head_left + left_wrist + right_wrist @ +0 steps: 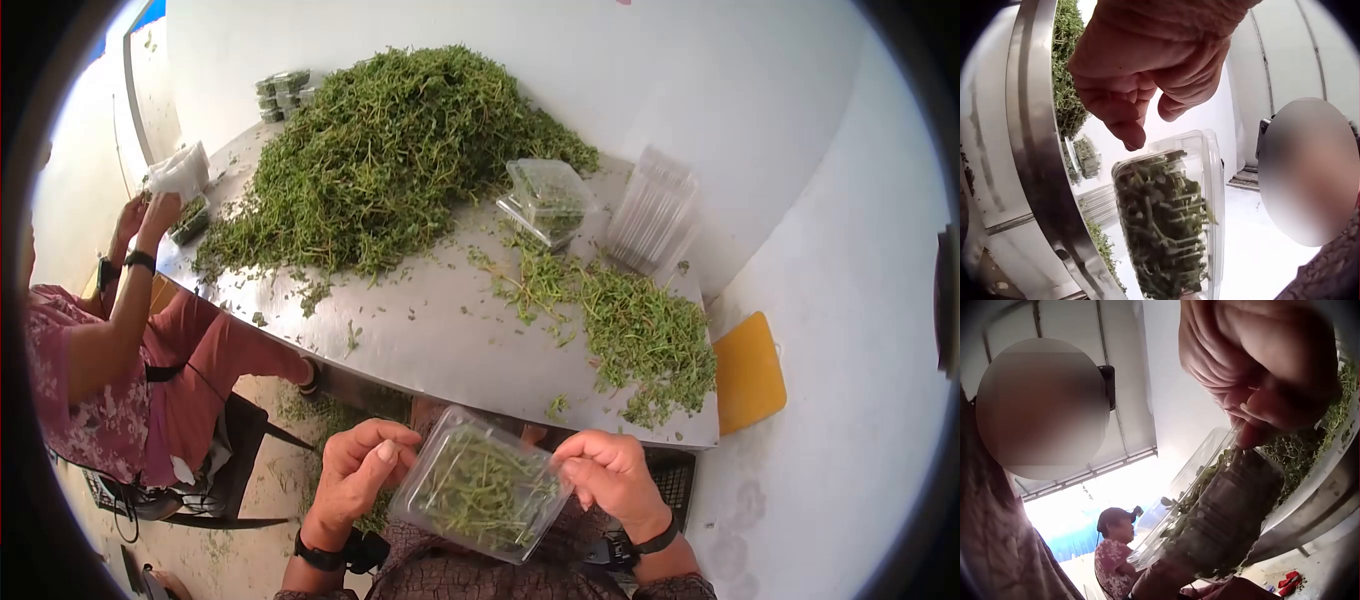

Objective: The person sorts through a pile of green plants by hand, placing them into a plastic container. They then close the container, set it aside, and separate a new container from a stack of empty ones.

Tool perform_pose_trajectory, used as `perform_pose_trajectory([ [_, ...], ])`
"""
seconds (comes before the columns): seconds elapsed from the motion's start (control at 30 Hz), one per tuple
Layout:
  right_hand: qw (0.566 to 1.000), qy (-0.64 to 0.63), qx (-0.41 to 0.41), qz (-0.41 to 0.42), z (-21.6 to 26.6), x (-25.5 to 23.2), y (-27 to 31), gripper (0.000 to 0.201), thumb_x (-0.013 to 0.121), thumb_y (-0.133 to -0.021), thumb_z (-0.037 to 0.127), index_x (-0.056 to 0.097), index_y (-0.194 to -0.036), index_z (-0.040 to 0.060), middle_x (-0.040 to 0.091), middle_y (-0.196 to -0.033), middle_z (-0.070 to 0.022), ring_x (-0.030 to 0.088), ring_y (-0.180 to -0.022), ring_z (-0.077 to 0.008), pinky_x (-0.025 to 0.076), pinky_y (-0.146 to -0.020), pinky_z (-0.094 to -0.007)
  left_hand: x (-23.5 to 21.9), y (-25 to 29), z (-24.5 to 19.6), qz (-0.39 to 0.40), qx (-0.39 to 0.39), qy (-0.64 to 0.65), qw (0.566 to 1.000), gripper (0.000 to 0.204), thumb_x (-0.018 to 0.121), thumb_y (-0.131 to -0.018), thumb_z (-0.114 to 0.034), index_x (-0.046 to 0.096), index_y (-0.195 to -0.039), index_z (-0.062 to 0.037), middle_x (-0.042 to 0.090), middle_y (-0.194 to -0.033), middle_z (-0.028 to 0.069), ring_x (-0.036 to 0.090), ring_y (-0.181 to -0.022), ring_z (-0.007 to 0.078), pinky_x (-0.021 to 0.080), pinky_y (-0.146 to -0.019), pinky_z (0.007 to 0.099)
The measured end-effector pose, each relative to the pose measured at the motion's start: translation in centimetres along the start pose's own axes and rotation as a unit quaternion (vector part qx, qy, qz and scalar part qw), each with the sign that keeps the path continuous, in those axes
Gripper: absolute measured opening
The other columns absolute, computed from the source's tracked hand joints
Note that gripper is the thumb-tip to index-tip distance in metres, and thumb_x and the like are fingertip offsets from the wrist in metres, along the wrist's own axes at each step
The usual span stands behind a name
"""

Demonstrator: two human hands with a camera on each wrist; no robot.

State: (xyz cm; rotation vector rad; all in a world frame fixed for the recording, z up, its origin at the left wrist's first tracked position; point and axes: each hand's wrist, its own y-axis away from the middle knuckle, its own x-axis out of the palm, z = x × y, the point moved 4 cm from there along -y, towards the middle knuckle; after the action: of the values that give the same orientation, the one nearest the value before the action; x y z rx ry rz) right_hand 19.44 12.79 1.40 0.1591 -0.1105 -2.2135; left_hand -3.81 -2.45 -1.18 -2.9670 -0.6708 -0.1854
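Observation:
A clear plastic clamshell container [485, 490] filled with green leafy stems is held tilted above the lap, in front of the table. My right hand [612, 475] pinches its right edge; the right wrist view shows the thumb and fingers [1250, 415] meeting at the rim. By the opposite edge is my left hand [360, 468], its fingers loosely bent. In the left wrist view a fingertip [1132, 140] hangs close over the container's edge, with a gap between thumb and fingers. The lid lies over the greens.
A big heap of greens [390, 160] covers the metal table's [430, 345] back. A smaller pile [645, 335], an open filled container [550, 205] and stacked empty containers [652, 215] lie right. Packed containers [283, 95] stand back left. Another person [110, 370] sits left. A yellow board [750, 372] stands right.

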Motion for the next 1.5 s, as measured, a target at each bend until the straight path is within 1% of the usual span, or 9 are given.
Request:
perform_pose_trajectory([
  [0.1, 0.998, -0.051, -0.006, -0.046, 1.0, -1.2, -0.3, 0.015, 0.056, -0.094, 0.006, 0.065, -0.102, -0.0039, 0.064, -0.07, -0.0031, 0.05, -0.049, -0.0036, 0.041, -0.045, -0.0197, 0.1, -0.9, -0.2, -0.001, 0.021, -0.01, 1.0, 0.024, 0.054, -0.098, -0.019, 0.065, -0.106, 0.0006, 0.066, -0.081, 0.0036, 0.058, -0.065, 0.0075, 0.047, -0.061, 0.0215],
  [0.2, 0.984, -0.104, -0.063, -0.126, 2.2, -2.8, -0.6, 0.015, 0.056, -0.093, 0.005, 0.064, -0.099, -0.0062, 0.063, -0.068, -0.0056, 0.051, -0.046, -0.0049, 0.04, -0.041, -0.0193, 0.6, -1.8, -0.1, 0.002, -0.004, 0.005, 1.0, 0.023, 0.057, -0.097, -0.019, 0.064, -0.107, 0.0009, 0.066, -0.081, 0.0042, 0.059, -0.064, 0.0077, 0.047, -0.059, 0.0219],
  [0.33, 0.964, -0.139, -0.105, -0.202, 3.8, -4.6, -1.2, 0.015, 0.056, -0.092, 0.005, 0.064, -0.097, -0.0071, 0.062, -0.066, -0.007, 0.049, -0.043, -0.006, 0.04, -0.038, -0.0211, 0.8, -3.3, 0.4, -0.006, 0.001, -0.019, 1.0, 0.02, 0.057, -0.097, -0.015, 0.063, -0.105, 0.002, 0.067, -0.08, 0.0051, 0.06, -0.063, 0.0087, 0.048, -0.056, 0.0224],
  [0.6, 0.934, -0.133, -0.18, -0.279, 7.8, -8.2, -4.7, 0.018, 0.058, -0.093, 0.011, 0.063, -0.099, -0.0051, 0.062, -0.069, -0.009, 0.048, -0.046, -0.0068, 0.037, -0.038, -0.0217, 0.8, -7.3, 0.6, -0.04, 0.086, -0.111, 0.989, 0.018, 0.055, -0.097, -0.014, 0.064, -0.102, 0.0014, 0.066, -0.077, 0.0036, 0.059, -0.061, 0.0064, 0.047, -0.054, 0.0211],
  [0.8, 0.917, -0.163, -0.172, -0.322, 10.3, -10.7, -9.6, 0.015, 0.059, -0.092, 0.011, 0.063, -0.095, -0.003, 0.061, -0.07, -0.0069, 0.047, -0.051, -0.006, 0.036, -0.041, -0.0214, 0.8, -9.6, 1.5, -0.068, 0.122, -0.117, 0.983, 0.014, 0.055, -0.097, -0.009, 0.063, -0.102, 0.0017, 0.065, -0.076, 0.0034, 0.06, -0.06, 0.0069, 0.047, -0.053, 0.0217],
  [1.03, 0.922, -0.162, -0.166, -0.31, 10.9, -12.2, -15.9, 0.013, 0.059, -0.091, 0.01, 0.062, -0.093, -0.0026, 0.061, -0.072, -0.0082, 0.05, -0.055, -0.0066, 0.039, -0.045, -0.0223, 1.2, -11.5, 2.2, -0.081, 0.161, -0.142, 0.973, 0.011, 0.057, -0.095, -0.006, 0.062, -0.101, 0.0022, 0.064, -0.074, 0.004, 0.06, -0.059, 0.0078, 0.046, -0.052, 0.0223],
  [1.17, 0.919, -0.185, -0.154, -0.311, 10.5, -13.0, -18.4, 0.012, 0.059, -0.091, 0.009, 0.063, -0.092, -0.0032, 0.062, -0.073, -0.0094, 0.051, -0.056, -0.0071, 0.039, -0.044, -0.0229, 1.2, -12.1, 3.4, -0.078, 0.14, -0.131, 0.978, 0.011, 0.057, -0.094, -0.005, 0.062, -0.1, 0.0025, 0.064, -0.072, 0.0041, 0.06, -0.058, 0.0081, 0.047, -0.053, 0.0227],
  [1.47, 0.918, -0.223, -0.114, -0.308, 8.9, -15.5, -23.1, 0.011, 0.063, -0.09, 0.009, 0.062, -0.093, -0.0016, 0.064, -0.075, -0.0115, 0.054, -0.056, -0.008, 0.042, -0.045, -0.0236, 1.5, -12.1, 3.3, -0.098, 0.21, -0.215, 0.949, 0.011, 0.059, -0.09, 0.0, 0.062, -0.099, 0.0028, 0.064, -0.072, 0.0053, 0.062, -0.058, 0.0102, 0.049, -0.054, 0.0239],
  [1.5, 0.917, -0.233, -0.112, -0.305, 8.7, -15.7, -23.5, 0.011, 0.063, -0.09, 0.01, 0.061, -0.093, -0.0009, 0.065, -0.076, -0.0115, 0.054, -0.056, -0.0081, 0.043, -0.045, -0.0234, 1.6, -12.0, 3.1, -0.101, 0.198, -0.22, 0.95, 0.011, 0.061, -0.087, 0.0, 0.063, -0.098, 0.0016, 0.065, -0.075, 0.0102, 0.065, -0.064, 0.0182, 0.051, -0.059, 0.0277],
])
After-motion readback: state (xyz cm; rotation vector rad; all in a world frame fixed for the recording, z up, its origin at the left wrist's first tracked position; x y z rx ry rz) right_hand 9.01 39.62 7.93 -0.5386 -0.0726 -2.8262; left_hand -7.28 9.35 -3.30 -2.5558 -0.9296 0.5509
